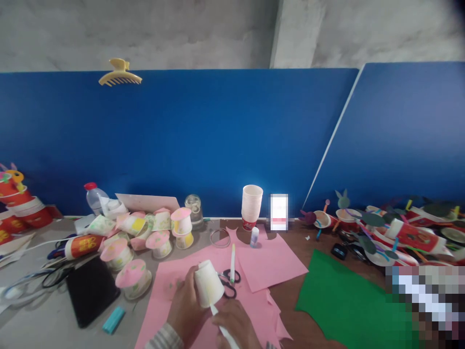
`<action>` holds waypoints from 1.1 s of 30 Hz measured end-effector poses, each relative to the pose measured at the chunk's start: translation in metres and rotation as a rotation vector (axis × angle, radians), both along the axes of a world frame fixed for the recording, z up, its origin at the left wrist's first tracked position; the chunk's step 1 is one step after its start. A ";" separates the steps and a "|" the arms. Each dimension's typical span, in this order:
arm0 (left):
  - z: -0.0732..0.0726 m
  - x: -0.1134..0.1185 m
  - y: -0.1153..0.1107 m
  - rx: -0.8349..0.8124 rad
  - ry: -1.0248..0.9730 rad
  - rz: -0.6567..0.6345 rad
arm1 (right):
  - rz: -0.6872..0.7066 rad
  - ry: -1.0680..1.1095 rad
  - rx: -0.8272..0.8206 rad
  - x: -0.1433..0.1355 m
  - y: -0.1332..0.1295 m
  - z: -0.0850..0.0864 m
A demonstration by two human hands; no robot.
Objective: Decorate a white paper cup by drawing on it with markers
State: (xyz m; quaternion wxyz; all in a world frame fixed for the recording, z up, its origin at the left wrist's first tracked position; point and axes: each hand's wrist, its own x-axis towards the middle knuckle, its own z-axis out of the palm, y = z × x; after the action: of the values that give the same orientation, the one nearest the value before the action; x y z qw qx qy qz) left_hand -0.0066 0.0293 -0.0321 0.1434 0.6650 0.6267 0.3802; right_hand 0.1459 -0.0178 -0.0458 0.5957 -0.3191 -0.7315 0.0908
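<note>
I have my left hand (187, 305) wrapped around a white paper cup (208, 283), holding it upside down and tilted over the pink paper (271, 264) near the front edge of the desk (43, 325). My right hand (236, 322) is closed on a white marker (223, 329), its tip touching the cup's rim at the lower side. Just behind the cup, black scissors (229, 282) lie on the pink paper with a second white marker (232, 261) resting across them. A small glue stick (255, 236) stands farther back, and behind it a stack of paper cups (251, 206) sits against the blue partition (203, 140) at the desk's back edge. To the left, a cluster of pink-topped cups (145, 240) spreads over the grey part of the desk, with a black tablet (90, 291) and a turquoise lighter-like object (113, 320) toward the front left. A green paper sheet (345, 300) covers the front right, and a heap of finished red cup crafts (392, 232) fills the back right corner. A yellow hair clip (119, 72) sits on the partition's top edge.
</note>
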 end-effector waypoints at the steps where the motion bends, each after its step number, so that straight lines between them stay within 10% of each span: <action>1: 0.001 0.000 0.000 -0.001 -0.001 0.004 | -0.028 0.045 -0.007 -0.002 -0.002 0.001; 33: -0.003 -0.002 -0.001 0.026 0.122 -0.051 | -0.010 0.023 -0.063 0.002 -0.005 0.010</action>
State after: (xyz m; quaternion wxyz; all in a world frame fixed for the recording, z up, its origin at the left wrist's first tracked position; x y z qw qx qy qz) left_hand -0.0090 0.0282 -0.0352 0.1060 0.7043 0.6123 0.3432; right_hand 0.1483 -0.0231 -0.0361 0.5940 -0.3403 -0.7199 0.1146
